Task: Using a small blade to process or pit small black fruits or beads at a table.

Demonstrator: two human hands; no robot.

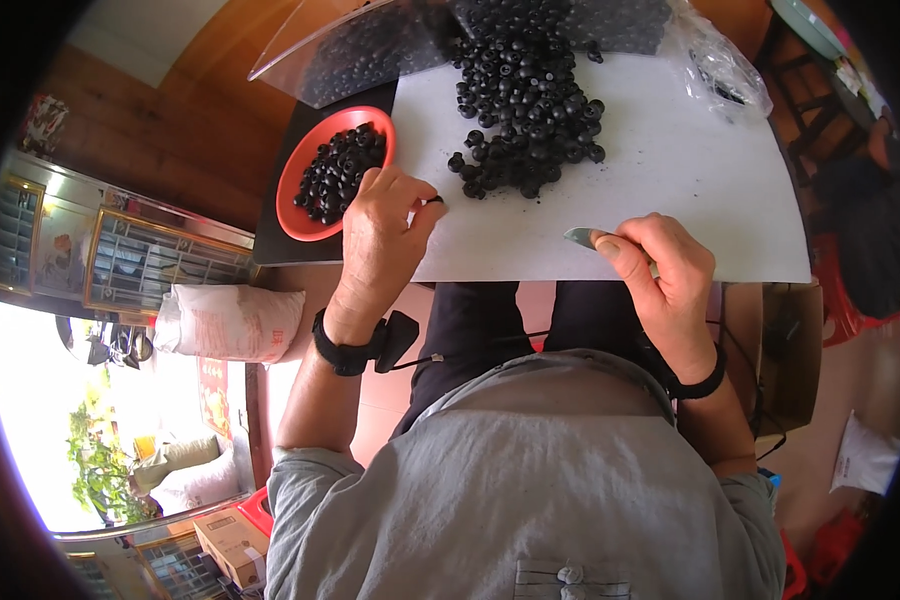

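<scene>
Left hand (382, 220): pinches black piece (435, 200)
Right hand (672, 275): grips small blade (579, 237)
Black piece: probably light, firm; grip sides

We pinch small black part (436, 200), left hand (383, 222); grip short silver-bladed knife (579, 237), right hand (670, 267); orange-red oval bowl (292, 172), eleven o'clock.

The table (690, 190) had a smooth, matt top. Toward its near edge, the blade (578, 236) looked of glossy metal. The black pieces (530, 120) were smooth with a dull sheen, the bowl (288, 195) by the left edge smooth plastic. Along the far edge stood a clear, glossy plastic bin (315, 65); at the far right corner, a crinkled, shiny plastic bag (718, 62).
</scene>
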